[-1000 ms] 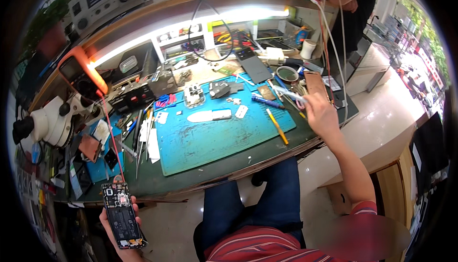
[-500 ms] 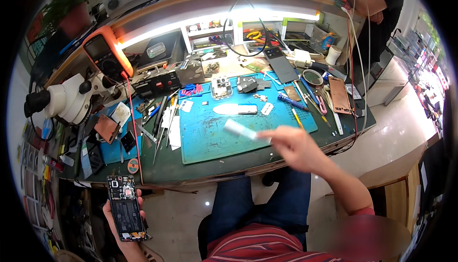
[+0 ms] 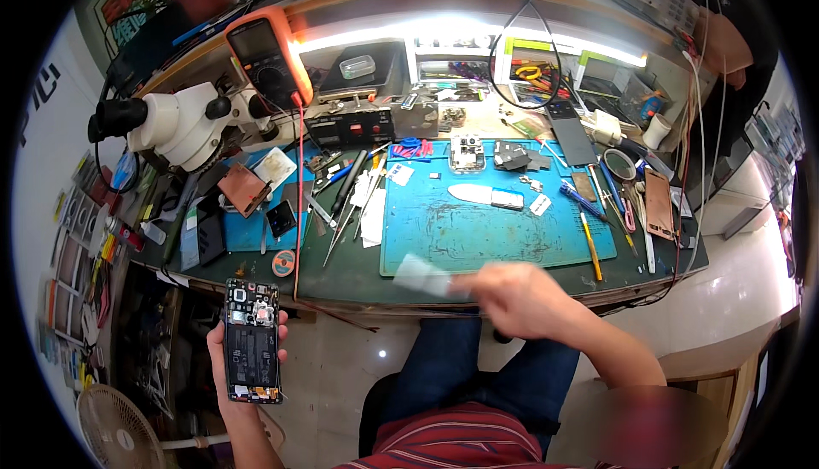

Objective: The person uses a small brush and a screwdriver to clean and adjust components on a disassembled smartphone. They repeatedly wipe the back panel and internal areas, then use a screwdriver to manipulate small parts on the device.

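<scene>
I judge opened phone fragile: bare boards and battery exposed, rigid, light; best held by side edges. Lower left of frame, left hand wraps it from behind, fingers closed on edges. Right hand, centre frame, pinches small pale blurred piece, thin, likely light, well apart from phone.

Microscope, multimeter beside blue mat.
</scene>
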A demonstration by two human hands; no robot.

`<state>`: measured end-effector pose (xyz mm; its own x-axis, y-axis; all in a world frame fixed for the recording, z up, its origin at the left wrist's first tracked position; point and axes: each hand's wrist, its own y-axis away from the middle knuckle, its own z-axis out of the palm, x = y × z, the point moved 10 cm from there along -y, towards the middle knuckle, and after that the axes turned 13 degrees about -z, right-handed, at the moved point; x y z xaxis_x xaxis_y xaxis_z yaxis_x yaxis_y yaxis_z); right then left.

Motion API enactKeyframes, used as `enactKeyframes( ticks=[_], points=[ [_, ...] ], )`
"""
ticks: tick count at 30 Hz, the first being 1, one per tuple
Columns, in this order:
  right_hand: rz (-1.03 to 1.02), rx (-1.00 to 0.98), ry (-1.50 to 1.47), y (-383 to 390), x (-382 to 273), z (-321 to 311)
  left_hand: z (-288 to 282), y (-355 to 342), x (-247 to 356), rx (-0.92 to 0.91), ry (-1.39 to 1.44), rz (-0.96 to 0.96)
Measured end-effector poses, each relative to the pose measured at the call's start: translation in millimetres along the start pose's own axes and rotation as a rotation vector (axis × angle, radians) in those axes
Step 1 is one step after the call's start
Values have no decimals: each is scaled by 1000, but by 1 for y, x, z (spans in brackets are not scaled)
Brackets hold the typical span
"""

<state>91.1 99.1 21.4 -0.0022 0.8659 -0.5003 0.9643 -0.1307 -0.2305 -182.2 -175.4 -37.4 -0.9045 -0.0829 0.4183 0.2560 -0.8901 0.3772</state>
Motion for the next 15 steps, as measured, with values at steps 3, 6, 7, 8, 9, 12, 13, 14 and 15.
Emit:
enactKeyframes(
  ticks=[3, 6, 7, 8, 9, 12, 13, 14, 15],
  points=[
    [-233, -15, -214, -19, -28, -7, -2, 3, 2, 23, -8, 17],
    [3, 294, 177, -41, 48, -25, -1, 5, 3, -12, 22, 0],
    [-9, 371, 233, -44, 64, -31, 1, 3, 2, -21, 25, -4],
    [-30, 394, 229, -50, 67, -33, 0, 6, 3, -14, 20, 7],
    [-47, 414, 212, -55, 71, -32, -3, 7, 4, -2, 19, 9],
    [25, 265, 217, -70, 79, -22, -9, 9, 7, 24, 18, 14],
    [69, 180, 228, -74, 81, -19, -9, 9, 7, 30, 17, 16],
    [56, 120, 137, -76, 79, -15, -8, 9, 8, 35, 16, 17],
    [42, 59, 50, -78, 75, -14, -8, 10, 8, 50, 0, 28]
  ],
)
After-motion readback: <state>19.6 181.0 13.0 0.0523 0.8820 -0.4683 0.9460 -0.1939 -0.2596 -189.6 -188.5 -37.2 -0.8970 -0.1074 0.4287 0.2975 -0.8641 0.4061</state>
